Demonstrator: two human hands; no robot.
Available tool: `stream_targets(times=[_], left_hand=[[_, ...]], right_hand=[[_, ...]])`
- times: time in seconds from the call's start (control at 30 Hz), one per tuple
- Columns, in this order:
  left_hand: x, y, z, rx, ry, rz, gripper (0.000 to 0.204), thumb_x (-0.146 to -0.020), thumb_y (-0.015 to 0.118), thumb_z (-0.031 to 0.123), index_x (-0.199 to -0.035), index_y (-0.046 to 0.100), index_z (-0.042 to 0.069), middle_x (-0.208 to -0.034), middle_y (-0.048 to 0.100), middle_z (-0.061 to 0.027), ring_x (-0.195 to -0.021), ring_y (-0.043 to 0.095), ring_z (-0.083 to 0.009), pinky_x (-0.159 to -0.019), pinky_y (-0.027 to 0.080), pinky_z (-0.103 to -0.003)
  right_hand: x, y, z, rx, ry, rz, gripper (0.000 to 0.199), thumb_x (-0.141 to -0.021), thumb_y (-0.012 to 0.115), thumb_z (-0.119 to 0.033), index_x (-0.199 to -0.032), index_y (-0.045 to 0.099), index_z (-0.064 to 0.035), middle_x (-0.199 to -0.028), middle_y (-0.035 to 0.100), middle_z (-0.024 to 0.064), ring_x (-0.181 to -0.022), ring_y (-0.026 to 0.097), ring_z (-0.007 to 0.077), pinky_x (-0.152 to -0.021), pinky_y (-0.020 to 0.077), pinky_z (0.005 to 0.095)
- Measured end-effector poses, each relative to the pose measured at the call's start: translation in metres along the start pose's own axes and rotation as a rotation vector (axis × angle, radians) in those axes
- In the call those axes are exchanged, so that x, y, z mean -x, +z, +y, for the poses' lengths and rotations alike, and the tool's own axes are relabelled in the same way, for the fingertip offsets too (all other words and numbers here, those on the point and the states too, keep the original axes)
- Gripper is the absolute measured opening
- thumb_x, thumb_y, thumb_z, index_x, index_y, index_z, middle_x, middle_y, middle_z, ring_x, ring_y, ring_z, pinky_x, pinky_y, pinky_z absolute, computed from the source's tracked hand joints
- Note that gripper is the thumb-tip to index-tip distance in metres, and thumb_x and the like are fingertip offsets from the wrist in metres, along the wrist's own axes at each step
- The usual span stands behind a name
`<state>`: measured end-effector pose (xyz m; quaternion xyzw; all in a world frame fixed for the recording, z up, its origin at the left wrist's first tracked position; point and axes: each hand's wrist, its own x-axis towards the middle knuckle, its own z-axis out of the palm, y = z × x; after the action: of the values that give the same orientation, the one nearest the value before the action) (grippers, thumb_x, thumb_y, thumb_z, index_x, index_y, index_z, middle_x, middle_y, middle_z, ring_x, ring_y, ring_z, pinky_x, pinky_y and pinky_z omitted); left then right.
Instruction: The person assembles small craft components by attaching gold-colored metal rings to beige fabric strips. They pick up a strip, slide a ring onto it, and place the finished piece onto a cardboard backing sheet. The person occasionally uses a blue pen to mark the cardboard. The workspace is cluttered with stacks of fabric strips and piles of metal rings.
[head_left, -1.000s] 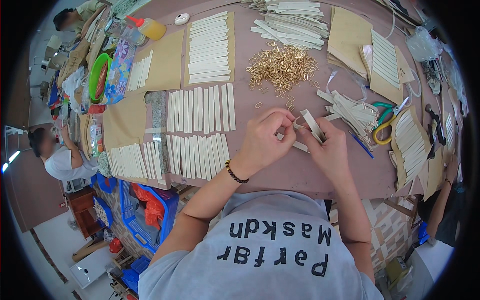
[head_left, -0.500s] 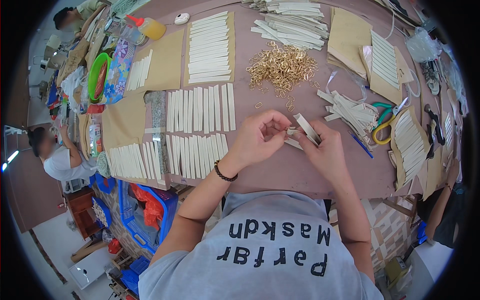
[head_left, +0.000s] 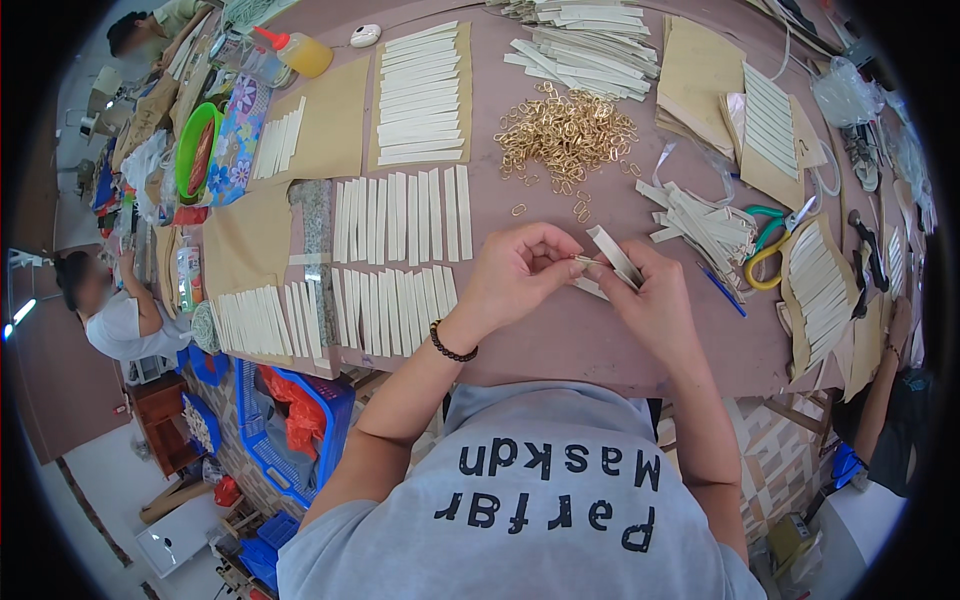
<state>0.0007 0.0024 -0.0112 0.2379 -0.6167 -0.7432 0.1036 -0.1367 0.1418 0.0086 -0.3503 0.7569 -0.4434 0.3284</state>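
Note:
My left hand, a dark beaded bracelet at its wrist, pinches a small gold oval ring between thumb and forefinger. My right hand is closed round a pale strip that sticks up past the thumb. Both sets of fingertips meet at the ring; how the strip's end lies against it is too small to make out. Another pale strip shows beneath the hands. Beyond them a heap of gold oval rings is spread on the table, with a few loose ones nearer me.
Rows of pale strips lie to the left, some on brown card. Loose strips, scissors and a blue pen are at right. A glue bottle stands far left. A co-worker's arm reaches in at right.
My left finger and thumb have drawn closer together, and the gold ring shows more plainly between them. My right hand has barely moved. The co-worker's arm at right has shifted slightly.

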Motion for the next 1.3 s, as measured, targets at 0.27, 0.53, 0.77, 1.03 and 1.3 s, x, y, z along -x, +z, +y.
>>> stream_targets(times=[0.27,0.53,0.77,1.03,1.3], left_hand=[[-0.004,-0.001,-0.006,0.06,0.106,0.004,0.019,-0.087,0.065,-0.006,-0.096,0.053,0.004,-0.092,0.061,-0.0028,-0.077,0.058,-0.0061,-0.067,0.049,-0.021],[-0.009,-0.008,-0.016,-0.19,-0.011,0.003,0.013,-0.088,0.065,-0.003,-0.094,0.056,0.004,-0.085,0.059,-0.0002,-0.072,0.056,-0.0052,-0.063,0.047,-0.021],[-0.029,0.001,-0.014,-0.716,0.31,0.16,0.006,-0.086,0.069,0.005,-0.085,0.065,0.001,-0.08,0.061,-0.0103,-0.067,0.063,-0.0219,-0.061,0.049,-0.031],[-0.065,0.004,-0.024,-0.95,0.38,0.265,0.01,-0.082,0.069,0.006,-0.085,0.061,0.001,-0.083,0.06,-0.012,-0.069,0.061,-0.0313,-0.064,0.049,-0.041],[-0.041,0.01,-0.001,-0.426,0.136,0.193,0.007,-0.087,0.067,0.004,-0.086,0.061,0.0,-0.072,0.066,-0.0054,-0.06,0.063,-0.0102,-0.052,0.048,-0.026]], right_hand=[[0.001,-0.002,0.001,-0.131,0.059,-0.037,0.022,-0.091,0.068,-0.018,-0.102,0.068,0.0013,-0.07,0.065,0.0092,-0.059,0.057,0.0117,-0.053,0.0452,0.0297],[-0.009,-0.017,0.028,-0.411,-0.035,0.18,0.036,-0.105,0.047,-0.023,-0.126,0.059,0.004,-0.088,0.068,0.0054,-0.074,0.061,0.0096,-0.068,0.0492,0.0245],[-0.007,-0.027,0.011,-0.391,0.066,0.058,0.045,-0.105,0.043,-0.02,-0.144,0.039,0.0023,-0.092,0.07,0.0085,-0.07,0.061,0.0096,-0.065,0.0489,0.0241],[-0.002,-0.01,0.011,-0.435,0.116,0.01,0.03,-0.104,0.044,-0.015,-0.127,0.05,0.0024,-0.089,0.067,0.0088,-0.067,0.063,0.0098,-0.057,0.0477,0.0232],[-0.002,-0.01,0.006,-0.258,0.077,0.053,0.019,-0.097,0.058,-0.008,-0.111,0.062,0.0037,-0.08,0.062,0.0056,-0.063,0.058,0.0076,-0.052,0.046,0.024]])
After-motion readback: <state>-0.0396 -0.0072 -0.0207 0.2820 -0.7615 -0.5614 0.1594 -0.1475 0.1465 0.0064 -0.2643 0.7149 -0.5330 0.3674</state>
